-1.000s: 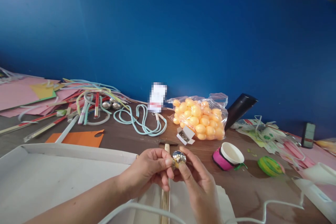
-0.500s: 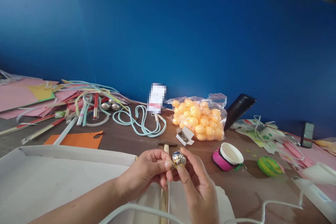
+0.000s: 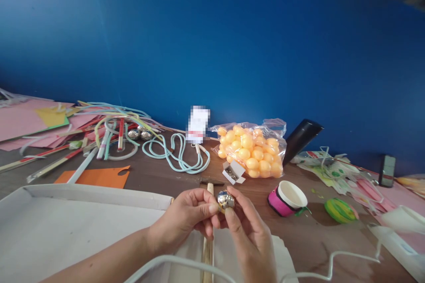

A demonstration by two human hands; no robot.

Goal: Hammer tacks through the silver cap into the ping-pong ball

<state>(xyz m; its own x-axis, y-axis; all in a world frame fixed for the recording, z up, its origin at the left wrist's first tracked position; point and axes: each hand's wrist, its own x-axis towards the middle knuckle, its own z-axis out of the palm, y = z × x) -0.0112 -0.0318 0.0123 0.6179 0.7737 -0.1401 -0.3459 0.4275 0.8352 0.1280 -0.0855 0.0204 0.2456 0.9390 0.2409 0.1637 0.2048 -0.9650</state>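
A small shiny silver ball is pinched between the fingertips of both hands, low in the middle of the view. My left hand grips it from the left with thumb and fingers closed. My right hand holds it from the right, thumb and forefinger pressed on it. Under the hands a wooden stick lies on a white sheet.
A white shallow box lies at the lower left. Behind are a bag of orange balls, a teal cord, a small open box of pins, a pink-banded cup, a green roll, coloured paper and straws, a white cable.
The hands and the silver ball have stayed almost still; the view shifted very slightly.
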